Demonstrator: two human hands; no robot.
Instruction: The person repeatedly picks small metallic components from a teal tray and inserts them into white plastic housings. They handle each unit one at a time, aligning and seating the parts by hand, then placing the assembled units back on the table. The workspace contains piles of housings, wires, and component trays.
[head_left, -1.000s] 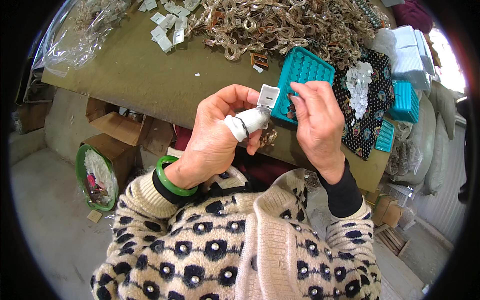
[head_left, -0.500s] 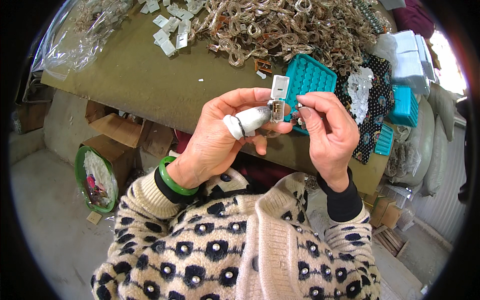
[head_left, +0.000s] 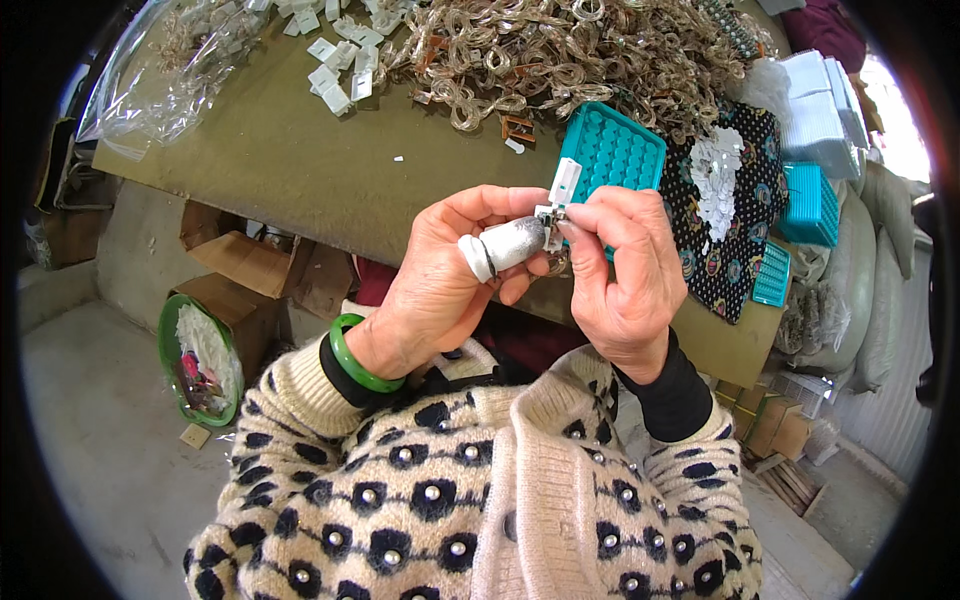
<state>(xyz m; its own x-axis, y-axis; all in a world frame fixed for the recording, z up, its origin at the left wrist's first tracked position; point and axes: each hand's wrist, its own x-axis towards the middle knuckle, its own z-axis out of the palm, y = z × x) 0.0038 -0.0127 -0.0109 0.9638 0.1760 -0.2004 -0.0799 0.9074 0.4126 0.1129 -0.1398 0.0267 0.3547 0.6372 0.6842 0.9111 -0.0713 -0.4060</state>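
Note:
My left hand (head_left: pixel 425 265), with a white covering and a dark band on one finger, pinches a small white plastic battery box (head_left: pixel 563 182) by its lower part. The box's lid stands up, tilted slightly to the right. My right hand (head_left: pixel 632 275) is closed, its thumb and fingertips pressed together against the box's opening. Whatever small piece sits between those fingertips is mostly hidden. Just beyond the hands lies a teal tray (head_left: pixel 618 150) with rows of round hollows, partly covered by my right fingers.
A heap of coiled clear wires (head_left: pixel 570 50) covers the table's far side. White plastic boxes (head_left: pixel 345 60) lie left of it. Flat white pieces (head_left: pixel 717 180) rest on a dark patterned cloth (head_left: pixel 745 260) at right, near stacked teal trays (head_left: pixel 810 205). A green basin (head_left: pixel 165 345) stands on the floor.
My right hand has moved left, bringing its fingertips onto the battery box. The box's lid leans more to the right, and its inside is now largely covered by fingers.

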